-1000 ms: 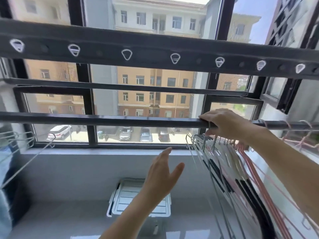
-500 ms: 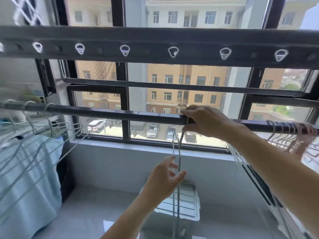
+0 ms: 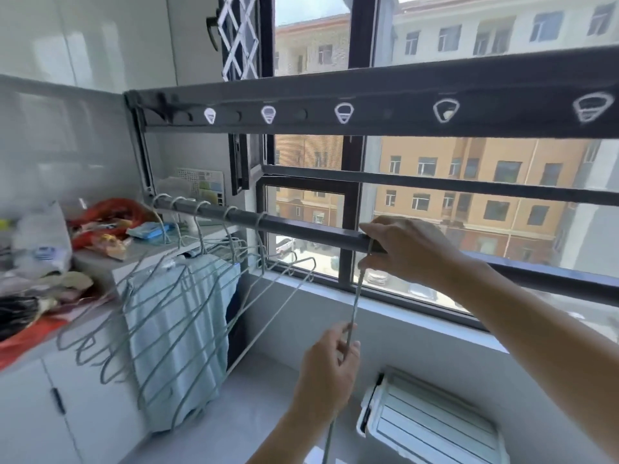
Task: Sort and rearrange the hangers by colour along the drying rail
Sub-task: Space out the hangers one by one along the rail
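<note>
A dark drying rail (image 3: pixel 301 229) runs from upper left to right across the window. Several pale grey-green wire hangers (image 3: pixel 187 296) hang bunched at its left end, in front of a light blue cloth (image 3: pixel 174 329). One more grey hanger (image 3: pixel 355 303) hangs edge-on from the rail near the middle. My right hand (image 3: pixel 402 252) grips the rail and this hanger's hook. My left hand (image 3: pixel 330 366) pinches the hanger's lower wire between fingers and thumb.
A thick dark upper bar (image 3: pixel 385 105) with white hook holes crosses above the rail. A cluttered counter (image 3: pixel 100 259) with bags and packets stands at the left over white cabinets. A white slatted crate (image 3: pixel 432 420) lies on the floor below the window.
My right hand has slid the grey hanger leftward along the rail, away from the mixed bunch on the right. My left hand, open before, has closed on its lower wire. The view swung left.
</note>
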The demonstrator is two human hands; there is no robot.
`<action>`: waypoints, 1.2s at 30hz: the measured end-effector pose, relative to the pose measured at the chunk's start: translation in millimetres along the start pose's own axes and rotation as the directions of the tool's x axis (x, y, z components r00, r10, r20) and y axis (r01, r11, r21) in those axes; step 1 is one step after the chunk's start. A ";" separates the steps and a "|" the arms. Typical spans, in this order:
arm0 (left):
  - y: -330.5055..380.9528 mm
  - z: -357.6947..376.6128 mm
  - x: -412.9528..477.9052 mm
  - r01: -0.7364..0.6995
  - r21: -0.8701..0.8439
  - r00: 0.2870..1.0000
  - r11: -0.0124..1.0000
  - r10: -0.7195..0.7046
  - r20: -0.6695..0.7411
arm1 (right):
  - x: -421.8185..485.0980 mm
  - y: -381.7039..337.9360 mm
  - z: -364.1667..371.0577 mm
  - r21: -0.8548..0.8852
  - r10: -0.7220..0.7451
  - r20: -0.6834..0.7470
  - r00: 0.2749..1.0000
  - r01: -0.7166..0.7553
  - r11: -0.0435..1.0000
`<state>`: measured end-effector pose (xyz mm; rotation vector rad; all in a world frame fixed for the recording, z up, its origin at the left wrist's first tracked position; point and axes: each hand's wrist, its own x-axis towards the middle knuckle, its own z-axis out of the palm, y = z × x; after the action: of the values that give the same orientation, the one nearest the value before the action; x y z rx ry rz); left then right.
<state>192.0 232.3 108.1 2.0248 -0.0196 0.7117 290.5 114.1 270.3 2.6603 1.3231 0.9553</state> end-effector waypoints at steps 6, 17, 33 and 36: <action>-26.5 -32.1 15.3 -0.009 0.018 0.999 1.000 0.010 -0.052 | 39.8 -22.8 17.0 0.035 0.003 -0.019 1.000 -0.002 0.999; -49.5 -60.5 33.3 -0.062 0.032 0.996 0.998 0.064 -0.061 | 75.1 -38.7 26.7 0.035 0.064 0.076 0.995 -0.067 0.997; -59.0 -83.7 39.4 -0.075 0.093 0.995 0.993 0.081 -0.056 | 92.4 -55.4 28.9 0.025 0.057 0.111 0.992 -0.060 0.998; -60.0 -87.9 39.3 -0.052 0.099 0.997 0.994 0.057 -0.056 | 95.9 -60.3 28.6 0.002 0.066 0.106 0.992 -0.067 0.998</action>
<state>200.4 345.3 113.1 2.1017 -0.0058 0.8209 305.9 229.5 279.6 2.7329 1.2258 0.8052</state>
